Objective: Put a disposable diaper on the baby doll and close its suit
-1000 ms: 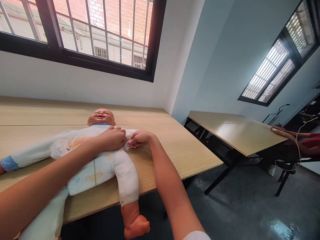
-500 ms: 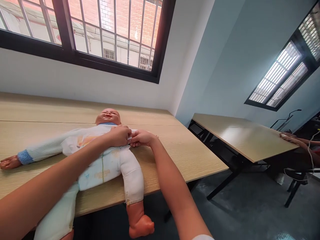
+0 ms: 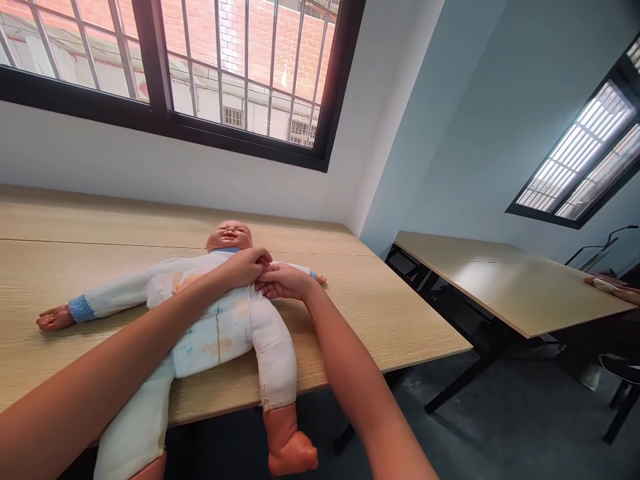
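Note:
A baby doll [image 3: 230,235] in a white top with blue cuffs lies on its back on the wooden table [image 3: 380,300], its legs hanging over the front edge. Around its hips is a white diaper [image 3: 210,337] with faded prints. At the diaper's upper edge, on the side toward the right of the picture, both my hands meet. My left hand [image 3: 247,265] lies across the doll's belly, fingers closed on the diaper's waist. Touching it, my right hand [image 3: 286,281] has curled fingers pinching the same side of the diaper. The fingertips partly hide what they grip.
Behind the table is a wall with a barred window [image 3: 250,80]. A second wooden table [image 3: 510,280] stands to the right across a gap. At its far end rests another person's arm [image 3: 615,288], near a black stool [image 3: 623,373].
The view has turned slightly left, so the doll and tables sit further right in the picture. A small white strip between my fingers no longer shows. My hands stay at the diaper's side.

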`<act>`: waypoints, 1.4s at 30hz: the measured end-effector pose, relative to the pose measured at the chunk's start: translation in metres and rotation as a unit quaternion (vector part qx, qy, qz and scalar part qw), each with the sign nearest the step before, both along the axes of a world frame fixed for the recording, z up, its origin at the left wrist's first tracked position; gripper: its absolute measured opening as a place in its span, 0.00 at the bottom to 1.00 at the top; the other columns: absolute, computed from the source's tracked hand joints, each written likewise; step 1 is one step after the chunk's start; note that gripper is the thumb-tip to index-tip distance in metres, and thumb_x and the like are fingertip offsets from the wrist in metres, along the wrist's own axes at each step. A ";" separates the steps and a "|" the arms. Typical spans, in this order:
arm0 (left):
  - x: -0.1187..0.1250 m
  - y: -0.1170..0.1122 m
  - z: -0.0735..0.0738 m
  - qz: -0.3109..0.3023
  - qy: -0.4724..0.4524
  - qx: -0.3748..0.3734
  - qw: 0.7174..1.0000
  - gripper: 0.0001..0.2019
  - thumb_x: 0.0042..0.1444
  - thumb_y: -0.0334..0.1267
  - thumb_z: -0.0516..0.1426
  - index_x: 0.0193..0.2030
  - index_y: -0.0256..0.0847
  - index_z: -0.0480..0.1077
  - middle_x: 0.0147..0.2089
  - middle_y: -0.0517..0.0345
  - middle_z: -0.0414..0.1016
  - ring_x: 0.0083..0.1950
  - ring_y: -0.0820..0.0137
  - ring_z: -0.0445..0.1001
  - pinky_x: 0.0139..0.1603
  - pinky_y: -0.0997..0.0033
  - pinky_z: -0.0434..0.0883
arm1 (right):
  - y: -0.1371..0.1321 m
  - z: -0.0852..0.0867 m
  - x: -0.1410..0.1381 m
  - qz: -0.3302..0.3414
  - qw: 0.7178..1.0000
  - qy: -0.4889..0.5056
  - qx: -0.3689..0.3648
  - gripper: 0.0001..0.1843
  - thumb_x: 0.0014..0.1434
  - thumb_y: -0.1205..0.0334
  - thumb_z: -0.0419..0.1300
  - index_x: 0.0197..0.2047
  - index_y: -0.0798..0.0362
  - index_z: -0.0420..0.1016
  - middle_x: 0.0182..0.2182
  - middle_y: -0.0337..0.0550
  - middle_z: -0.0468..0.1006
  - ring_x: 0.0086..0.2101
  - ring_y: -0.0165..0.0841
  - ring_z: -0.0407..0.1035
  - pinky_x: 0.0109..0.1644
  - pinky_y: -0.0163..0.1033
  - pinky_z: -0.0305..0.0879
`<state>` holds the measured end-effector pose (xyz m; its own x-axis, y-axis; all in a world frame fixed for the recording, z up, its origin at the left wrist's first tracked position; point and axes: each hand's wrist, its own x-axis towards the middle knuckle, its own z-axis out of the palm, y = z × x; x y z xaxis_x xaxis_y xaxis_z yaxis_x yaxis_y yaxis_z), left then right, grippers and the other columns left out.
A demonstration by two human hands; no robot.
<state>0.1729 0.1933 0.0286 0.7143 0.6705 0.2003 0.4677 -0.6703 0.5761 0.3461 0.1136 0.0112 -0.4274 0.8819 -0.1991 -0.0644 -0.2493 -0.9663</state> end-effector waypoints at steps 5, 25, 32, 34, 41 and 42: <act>0.000 -0.002 0.000 0.012 -0.035 -0.005 0.999 0.19 0.49 0.42 0.55 0.47 0.41 0.78 0.41 0.54 0.85 0.43 0.58 0.81 0.43 0.63 0.74 | -0.004 0.002 -0.004 -0.018 0.999 -0.037 0.004 0.04 0.69 0.67 0.64 0.40 0.56 0.78 0.32 0.40 0.80 0.29 0.24 0.73 0.31 0.26 0.70; -0.106 -0.118 0.004 0.007 0.035 0.195 0.980 0.24 0.73 0.53 0.51 0.70 0.55 0.74 0.75 0.58 0.72 0.76 0.49 0.66 0.78 0.45 0.61 | -0.009 0.016 0.005 -0.013 0.978 -0.195 0.076 0.20 0.61 0.52 0.75 0.29 0.55 0.73 0.24 0.36 0.75 0.25 0.24 0.66 0.28 0.28 0.65; -0.110 -0.124 -0.013 0.004 0.061 0.230 0.971 0.24 0.75 0.53 0.48 0.70 0.56 0.75 0.78 0.58 0.67 0.80 0.50 0.61 0.81 0.39 0.55 | -0.010 0.013 0.003 -0.024 0.964 -0.241 0.108 0.23 0.61 0.44 0.74 0.29 0.54 0.74 0.25 0.37 0.76 0.26 0.26 0.69 0.29 0.30 0.67; -0.109 -0.125 -0.005 0.000 0.062 0.225 0.972 0.24 0.76 0.53 0.48 0.69 0.55 0.76 0.76 0.57 0.70 0.79 0.50 0.62 0.80 0.41 0.55 | -0.011 0.016 0.003 -0.015 0.964 -0.240 0.114 0.24 0.60 0.43 0.75 0.29 0.53 0.74 0.25 0.37 0.75 0.26 0.26 0.68 0.29 0.30 0.68; -0.074 -0.118 0.032 0.037 0.105 0.190 0.975 0.18 0.72 0.49 0.51 0.46 0.44 0.80 0.45 0.50 0.84 0.49 0.52 0.79 0.48 0.54 0.72 | -0.013 0.024 0.004 -0.012 0.971 -0.224 0.084 0.12 0.61 0.61 0.72 0.29 0.56 0.77 0.26 0.41 0.79 0.28 0.28 0.74 0.33 0.29 0.72; -0.067 -0.115 0.034 0.053 0.113 0.188 0.974 0.16 0.70 0.48 0.52 0.46 0.44 0.79 0.44 0.50 0.83 0.49 0.52 0.79 0.45 0.56 0.71 | -0.013 0.024 0.006 -0.010 0.974 -0.211 0.079 0.11 0.61 0.63 0.71 0.29 0.57 0.78 0.26 0.41 0.80 0.28 0.28 0.75 0.32 0.29 0.72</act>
